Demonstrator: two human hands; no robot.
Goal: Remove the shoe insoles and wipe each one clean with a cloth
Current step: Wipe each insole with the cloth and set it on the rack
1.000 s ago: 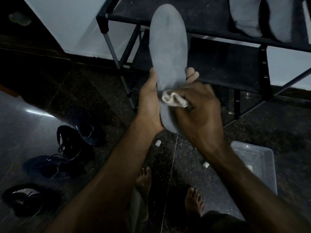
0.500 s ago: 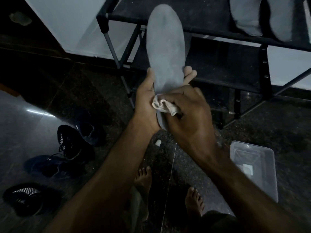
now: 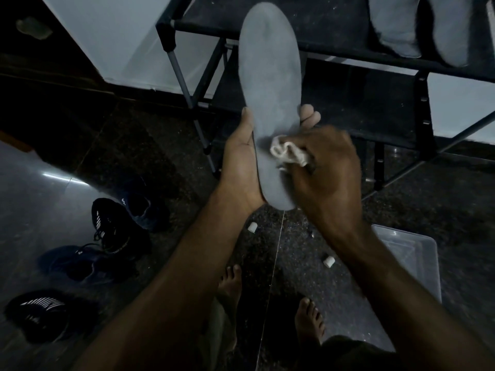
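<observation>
A long grey insole (image 3: 270,76) stands upright in the middle of the head view. My left hand (image 3: 241,167) holds it from behind near the heel, thumb along its left edge and fingertips showing at its right edge. My right hand (image 3: 326,172) grips a small crumpled white cloth (image 3: 286,152) and presses it against the insole's lower half. Two more grey insoles (image 3: 393,25) lie on the top shelf of the black shoe rack (image 3: 388,113) at the upper right.
Several dark shoes (image 3: 115,226) lie on the glossy floor at the left. A clear plastic tub (image 3: 417,261) sits on the floor at the right, partly behind my right forearm. Small white bits (image 3: 328,261) lie near my bare feet. A white wall (image 3: 120,36) stands behind the rack.
My right hand has slid the cloth to the right across the lower insole, after moving left half a second ago. The insole has shifted slightly with my left hand.
</observation>
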